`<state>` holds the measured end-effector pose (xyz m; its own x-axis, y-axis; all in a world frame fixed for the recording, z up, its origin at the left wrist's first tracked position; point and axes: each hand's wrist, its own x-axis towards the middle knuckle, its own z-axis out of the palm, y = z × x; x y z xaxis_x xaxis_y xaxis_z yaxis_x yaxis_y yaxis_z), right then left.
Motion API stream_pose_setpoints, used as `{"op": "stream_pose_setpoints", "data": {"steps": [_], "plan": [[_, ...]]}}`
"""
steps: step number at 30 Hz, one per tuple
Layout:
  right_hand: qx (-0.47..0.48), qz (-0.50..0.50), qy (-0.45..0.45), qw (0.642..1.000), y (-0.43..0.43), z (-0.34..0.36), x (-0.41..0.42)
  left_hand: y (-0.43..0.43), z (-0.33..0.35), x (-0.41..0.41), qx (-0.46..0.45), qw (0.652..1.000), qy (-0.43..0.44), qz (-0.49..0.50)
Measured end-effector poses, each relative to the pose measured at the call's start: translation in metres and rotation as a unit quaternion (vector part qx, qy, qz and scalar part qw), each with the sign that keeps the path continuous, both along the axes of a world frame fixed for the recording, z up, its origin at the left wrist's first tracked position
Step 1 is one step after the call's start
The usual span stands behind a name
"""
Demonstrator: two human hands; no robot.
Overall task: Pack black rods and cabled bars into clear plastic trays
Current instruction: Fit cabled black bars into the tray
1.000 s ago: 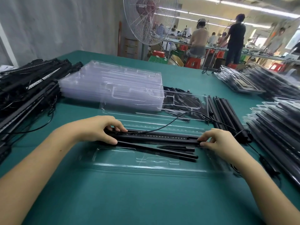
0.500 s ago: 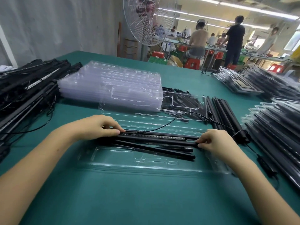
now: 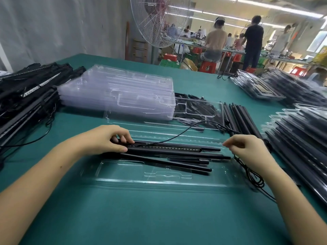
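Note:
A clear plastic tray [image 3: 159, 181] lies in front of me on the green table. In its far half lie a cabled bar [image 3: 166, 149] with a strip of small lights and several black rods [image 3: 177, 162]. My left hand [image 3: 106, 138] presses on the bar's left end, fingers closed over it. My right hand [image 3: 247, 147] hovers just off the bar's right end, fingers curled, with the thin black cable [image 3: 251, 174] running under it; whether it pinches the cable is unclear. The cable also arcs up over the tray [image 3: 185, 129].
A stack of empty clear trays [image 3: 120, 89] stands behind the work tray. Loose black rods [image 3: 238, 117] lie to its right. Cabled bars are piled at the left [image 3: 26, 89]. Packed trays are stacked at the right [image 3: 300, 131]. A fan [image 3: 159, 20] and people stand beyond.
My right hand has come off the bar's right end and moved slightly right. The bar now lies flat in the tray with its light strip showing. My left hand stays on the left end.

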<state>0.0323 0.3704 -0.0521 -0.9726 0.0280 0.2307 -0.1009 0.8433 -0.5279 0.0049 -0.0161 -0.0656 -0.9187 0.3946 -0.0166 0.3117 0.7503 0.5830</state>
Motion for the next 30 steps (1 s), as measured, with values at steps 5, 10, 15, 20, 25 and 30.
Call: {"op": "stream_pose_setpoints", "data": {"steps": [5, 10, 15, 20, 25, 30], "plan": [[0.06, 0.037, -0.057, 0.996, -0.003, 0.0, 0.0, 0.001, 0.002, 0.0, -0.017, 0.999, 0.026, -0.01], [0.138, 0.037, -0.028, 0.989, -0.012, -0.008, -0.005, 0.006, 0.004, 0.0, -0.067, 0.995, 0.071, -0.009], [0.144, 0.047, -0.04, 0.988, -0.012, -0.008, -0.003, 0.008, 0.003, 0.0, -0.038, 0.998, 0.056, 0.003], [0.143, 0.071, -0.054, 0.986, -0.015, -0.008, -0.003, 0.006, 0.004, 0.002, -0.009, 1.0, 0.022, 0.006], [0.139, 0.072, -0.058, 0.986, -0.018, -0.009, -0.004, 0.008, 0.003, 0.001, -0.015, 1.0, 0.021, 0.006], [0.137, 0.076, -0.067, 0.985, -0.017, -0.008, -0.003, 0.006, 0.003, 0.0, -0.004, 1.0, 0.007, 0.0]]}}
